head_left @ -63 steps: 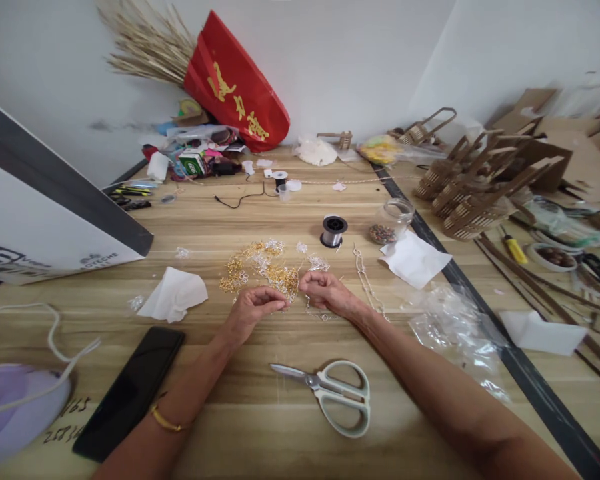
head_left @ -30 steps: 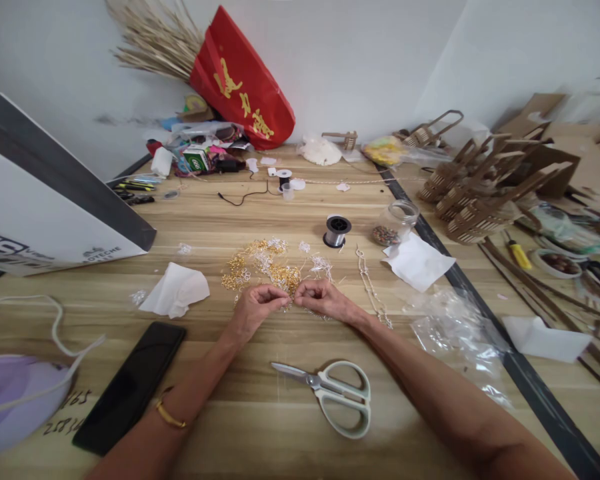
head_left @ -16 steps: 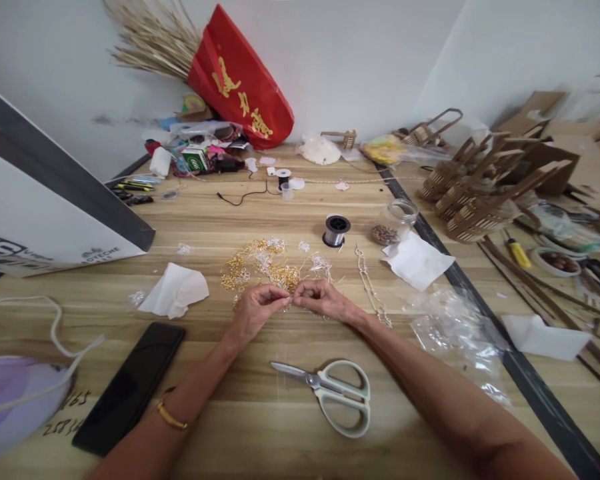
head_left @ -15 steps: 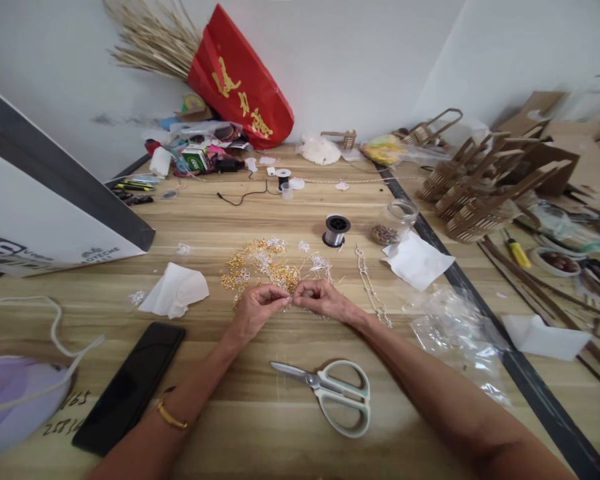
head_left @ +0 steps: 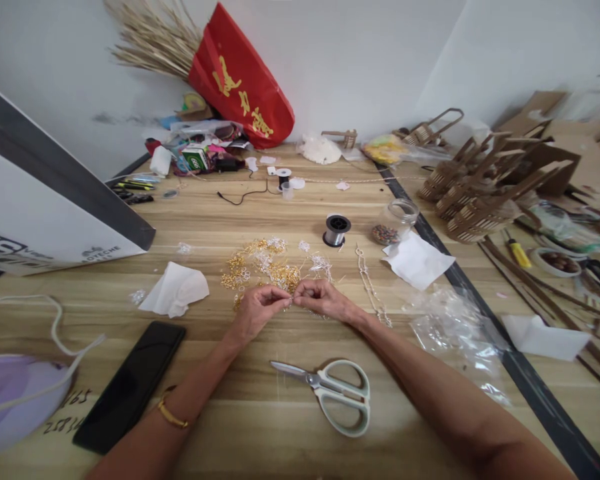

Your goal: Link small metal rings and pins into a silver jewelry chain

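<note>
My left hand [head_left: 260, 310] and my right hand [head_left: 323, 299] meet fingertip to fingertip over the table, each closed in a pinch. Whatever lies between their fingertips is too small to make out. Just beyond them spreads a pile of tiny gold and silver jewellery findings [head_left: 285, 275], partly covered by my fingers. To the right of my right hand lies a beaded chain [head_left: 367, 280]. A spool of clear thread [head_left: 336, 230] stands behind it. Scissors [head_left: 325, 383] with pale handles rest on the table nearer to me, between my forearms.
A black phone [head_left: 130, 387] and a white cloth [head_left: 176, 291] lie on the left. At right are a glass jar [head_left: 397, 220] of beads, white paper [head_left: 417, 259] and clear plastic bags [head_left: 463, 333]. Small bamboo baskets [head_left: 480, 210] stand farther right; a red bag [head_left: 243, 87] leans at the wall.
</note>
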The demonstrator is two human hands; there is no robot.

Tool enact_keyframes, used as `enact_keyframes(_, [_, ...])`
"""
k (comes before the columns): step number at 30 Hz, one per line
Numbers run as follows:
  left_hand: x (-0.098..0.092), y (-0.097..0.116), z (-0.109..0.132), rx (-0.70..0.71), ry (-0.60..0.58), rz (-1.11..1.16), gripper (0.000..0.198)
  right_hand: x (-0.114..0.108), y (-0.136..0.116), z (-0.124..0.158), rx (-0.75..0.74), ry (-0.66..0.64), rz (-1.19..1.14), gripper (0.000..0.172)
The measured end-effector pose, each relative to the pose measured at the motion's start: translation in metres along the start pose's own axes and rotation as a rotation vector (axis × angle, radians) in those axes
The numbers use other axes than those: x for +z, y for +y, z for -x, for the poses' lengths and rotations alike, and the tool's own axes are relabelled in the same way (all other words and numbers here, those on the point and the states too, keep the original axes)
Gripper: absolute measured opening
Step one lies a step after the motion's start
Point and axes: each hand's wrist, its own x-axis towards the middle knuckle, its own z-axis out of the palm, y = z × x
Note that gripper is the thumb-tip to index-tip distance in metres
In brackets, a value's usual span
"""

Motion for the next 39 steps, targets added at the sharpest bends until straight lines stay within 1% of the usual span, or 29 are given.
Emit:
enact_keyframes(10, [-0.0003,-0.0026,-0.0002,-0.017,-0.028,-0.02,0.012,0.0003,0.0015,0.0001,-0.014,-0.002,0.0,0.031])
enact_keyframes(20, [-0.001,-0.0038,-0.0014,-0.037,-0.047,0.042,0.013,0.0008,-0.0037,0.0009,-0.002,0.003,0.004,0.032])
enact_keyframes(31, [-0.0004,-0.003,-0.0004,0.019,-0.053,-0.053,0.013,0.0008,-0.0022,0.0008,-0.001,-0.015,-0.024,0.032])
enact_keyframes(39, [-0.0006,-0.0028,0.0009,0.043,-0.035,-0.115,0.011,0.0004,-0.0032,0.0008,-0.008,-0.024,-0.024,0.032])
